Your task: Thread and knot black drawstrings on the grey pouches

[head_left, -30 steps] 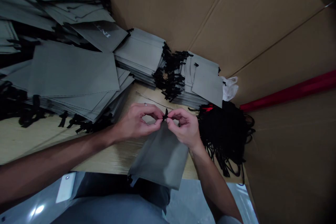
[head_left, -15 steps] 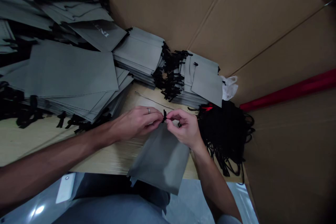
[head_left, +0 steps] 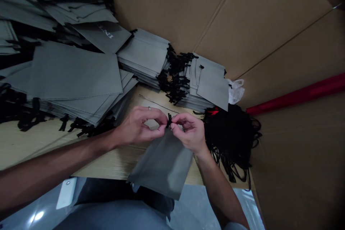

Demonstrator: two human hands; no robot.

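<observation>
Dim work corner walled in by cardboard

Brown cardboard sheets [head_left: 215, 10] stand from twelve round to four o'clock, creased by fold lines, with a red bar [head_left: 296, 95] slanting across at three o'clock. A pale wooden tabletop [head_left: 32, 140] runs from nine o'clock to the centre. Grey floor [head_left: 194, 212] shows at six o'clock. Light is low, shadow thickest at eleven o'clock.

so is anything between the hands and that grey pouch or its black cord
Nothing visible. The left hand and right hand both pinch the black cord at the top edge of the grey pouch, fingers meeting there. The pouch stacks and the cord pile lie off to the sides.
</observation>
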